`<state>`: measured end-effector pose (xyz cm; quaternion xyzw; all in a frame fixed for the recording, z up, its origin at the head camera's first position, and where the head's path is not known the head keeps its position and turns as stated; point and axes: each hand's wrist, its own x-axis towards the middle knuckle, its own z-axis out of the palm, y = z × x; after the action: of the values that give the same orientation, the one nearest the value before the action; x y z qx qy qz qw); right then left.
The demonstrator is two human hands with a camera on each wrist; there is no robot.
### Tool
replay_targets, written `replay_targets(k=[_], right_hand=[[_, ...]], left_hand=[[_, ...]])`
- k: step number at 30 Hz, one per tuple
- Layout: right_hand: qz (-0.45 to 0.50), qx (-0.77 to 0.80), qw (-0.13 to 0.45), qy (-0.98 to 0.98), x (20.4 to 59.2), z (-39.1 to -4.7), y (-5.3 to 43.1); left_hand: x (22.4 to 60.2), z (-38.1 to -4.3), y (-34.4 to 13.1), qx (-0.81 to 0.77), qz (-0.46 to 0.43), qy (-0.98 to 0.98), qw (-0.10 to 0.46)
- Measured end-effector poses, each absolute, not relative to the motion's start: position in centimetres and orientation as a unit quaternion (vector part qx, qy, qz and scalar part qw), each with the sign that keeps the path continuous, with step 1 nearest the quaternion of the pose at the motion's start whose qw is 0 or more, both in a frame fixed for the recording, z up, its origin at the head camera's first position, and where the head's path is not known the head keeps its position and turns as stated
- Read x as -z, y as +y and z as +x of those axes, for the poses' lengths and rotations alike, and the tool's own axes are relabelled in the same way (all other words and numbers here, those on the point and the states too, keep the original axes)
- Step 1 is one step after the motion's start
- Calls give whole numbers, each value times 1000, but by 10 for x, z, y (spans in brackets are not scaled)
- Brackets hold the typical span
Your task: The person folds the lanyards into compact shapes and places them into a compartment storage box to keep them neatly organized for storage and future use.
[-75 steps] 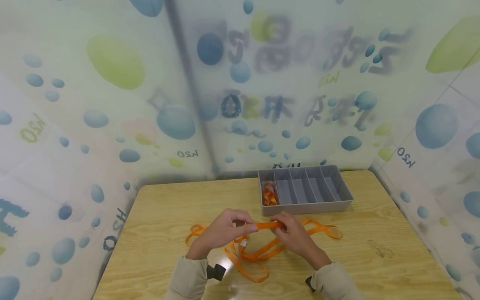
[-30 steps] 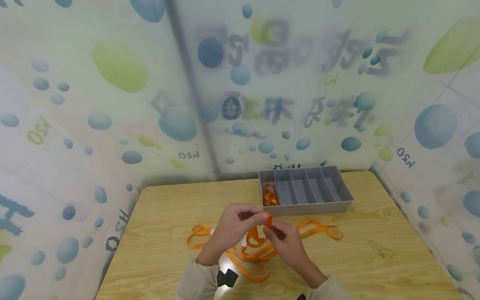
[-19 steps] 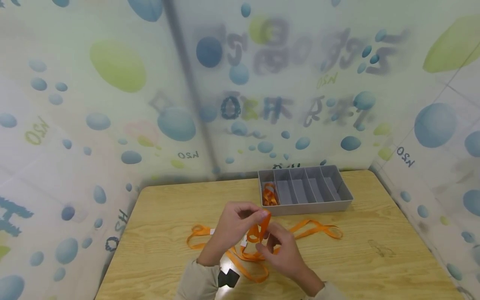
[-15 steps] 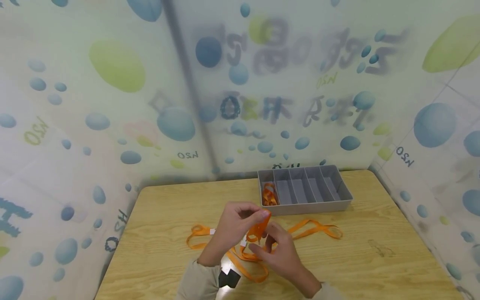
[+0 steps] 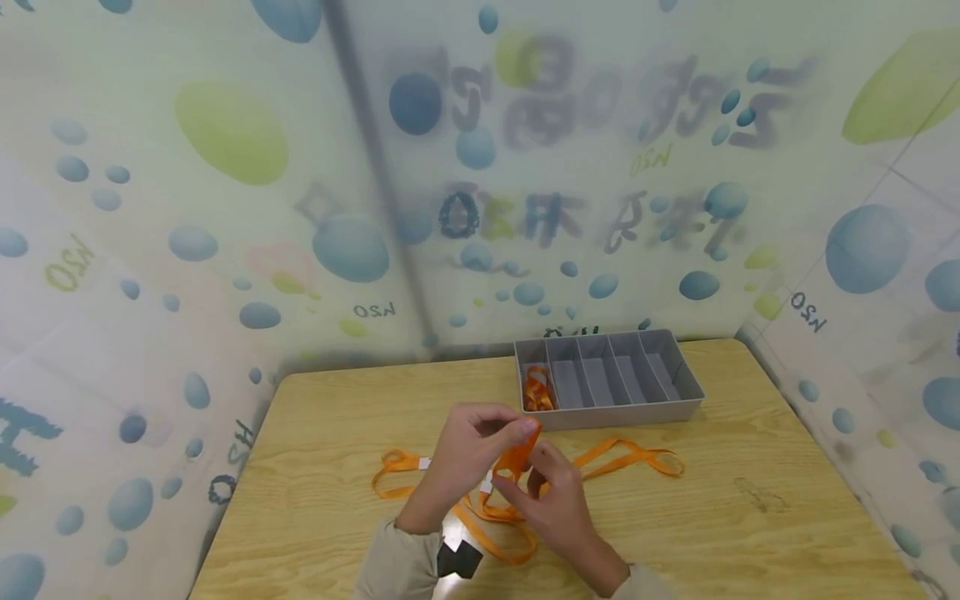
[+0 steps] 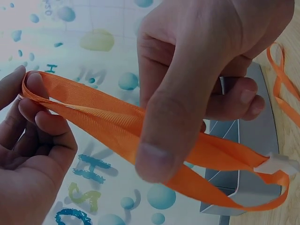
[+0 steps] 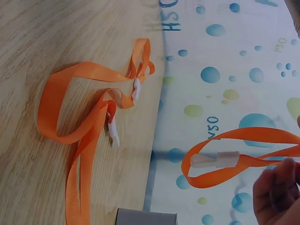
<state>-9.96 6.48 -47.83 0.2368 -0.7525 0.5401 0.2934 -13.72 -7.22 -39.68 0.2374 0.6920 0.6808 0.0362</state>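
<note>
An orange ribbon lanyard (image 5: 517, 457) is held up over the table, folded into layers. My left hand (image 5: 472, 450) pinches it near the top between thumb and fingers. Just lower and to the right, my right hand (image 5: 558, 500) grips it too; in the left wrist view a finger of the right hand (image 6: 42, 140) sits inside the looped end of the ribbon (image 6: 103, 112). In the right wrist view the other end hangs as a loop with a white plastic clip (image 7: 227, 160). More orange lanyards (image 7: 51, 108) with white clips lie loose on the table.
A grey divided tray (image 5: 615, 415) stands at the back right against the patterned wall. Its leftmost compartment holds a bundled orange lanyard (image 5: 537, 390); the other compartments show bare floors. One loose ribbon (image 5: 630, 458) stretches to the right in front of the tray.
The ribbon was stretched level between both hands and now hangs folded, slanting down from the left. My right hand has come in leftward and lower, while the left has shifted slightly up.
</note>
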Motion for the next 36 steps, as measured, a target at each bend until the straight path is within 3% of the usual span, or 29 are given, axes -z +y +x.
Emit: replay_targets(k=[7,24,36], right_hand=[[238,-519,342,-747,502,-111,62],[203,-540,278,-768,496,-107,64],[199,-530,301,-767,480,-102,58]], left_hand=[[395,-137,-72,-685,239,687,36],[394,-138,-74,-691,203,693,29],[392,-136,-71,-712,163,682,21]])
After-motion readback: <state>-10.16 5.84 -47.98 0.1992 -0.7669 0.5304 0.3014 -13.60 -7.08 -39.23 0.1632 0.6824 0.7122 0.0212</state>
